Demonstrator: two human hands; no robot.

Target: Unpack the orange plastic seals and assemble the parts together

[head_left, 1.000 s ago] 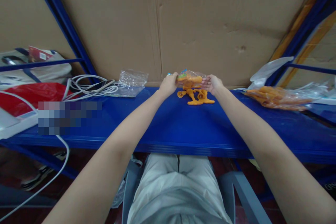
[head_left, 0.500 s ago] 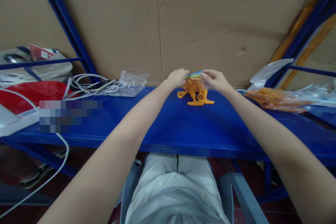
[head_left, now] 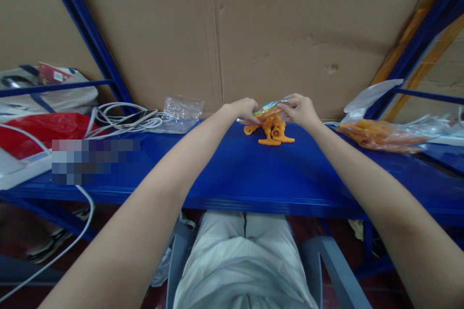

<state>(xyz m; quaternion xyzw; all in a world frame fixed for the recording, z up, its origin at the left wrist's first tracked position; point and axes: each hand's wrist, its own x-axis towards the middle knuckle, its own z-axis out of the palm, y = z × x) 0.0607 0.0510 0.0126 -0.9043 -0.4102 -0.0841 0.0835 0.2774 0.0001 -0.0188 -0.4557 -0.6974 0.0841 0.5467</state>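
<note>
My left hand (head_left: pixel 246 109) and my right hand (head_left: pixel 299 108) are closed on opposite ends of a clear plastic bag (head_left: pixel 271 105) with a colourful printed strip. The bag is held above the rear of the blue table (head_left: pixel 250 169), close to the cardboard. Several orange plastic pieces (head_left: pixel 268 135) lie on the table just below and in front of the bag, between my hands. Whether some orange pieces are inside the bag is hard to tell.
Another bag of orange pieces (head_left: pixel 377 135) lies at the right. White cables (head_left: pixel 126 118), a clear bag (head_left: pixel 183 108) and a red bag (head_left: pixel 54 128) are at the left. Blue rack posts (head_left: pixel 90 34) flank the cardboard (head_left: pixel 268 24).
The bag's printed strip now shows wider and slants up to the right between my hands. My left hand has turned, its fingers pointing more to the right. The view has shifted slightly.
</note>
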